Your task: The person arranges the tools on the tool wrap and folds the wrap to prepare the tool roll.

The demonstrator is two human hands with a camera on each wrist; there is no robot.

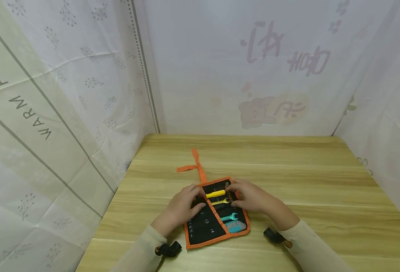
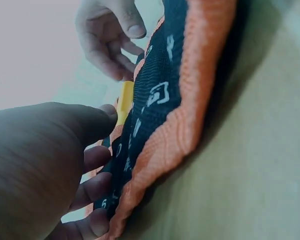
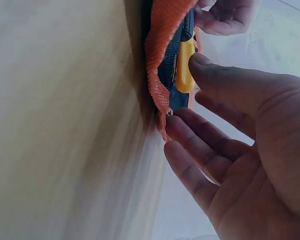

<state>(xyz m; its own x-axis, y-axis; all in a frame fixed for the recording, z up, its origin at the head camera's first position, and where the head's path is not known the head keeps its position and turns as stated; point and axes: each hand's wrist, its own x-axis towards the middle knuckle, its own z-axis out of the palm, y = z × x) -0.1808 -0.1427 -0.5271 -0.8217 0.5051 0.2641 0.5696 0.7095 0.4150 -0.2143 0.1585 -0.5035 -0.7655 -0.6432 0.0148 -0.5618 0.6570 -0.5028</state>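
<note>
A black tool pouch [image 1: 201,234] with orange trim lies unrolled on the table. Its pockets hold a yellow-handled tool [image 1: 216,193], a yellow wrench [image 1: 225,201], a teal wrench [image 1: 233,216] and a teal and grey utility knife [image 1: 236,226]. My left hand [image 1: 183,204] rests at the pouch's left part; in the left wrist view its thumb is close to the yellow handle [image 2: 124,102]. Around the pouch's upper right edge is my right hand [image 1: 252,194], fingers loosely bent. The right wrist view has its fingertips at the orange edge [image 3: 157,85] and the thumb beside the yellow handle.
The pouch's orange ties [image 1: 202,174] stretch away from its far edge across the wood-grain table [image 1: 295,162]. Printed cloth curtains [image 1: 200,75] hang behind the table and at its sides. Black camera straps [image 1: 168,250] are worn on both wrists.
</note>
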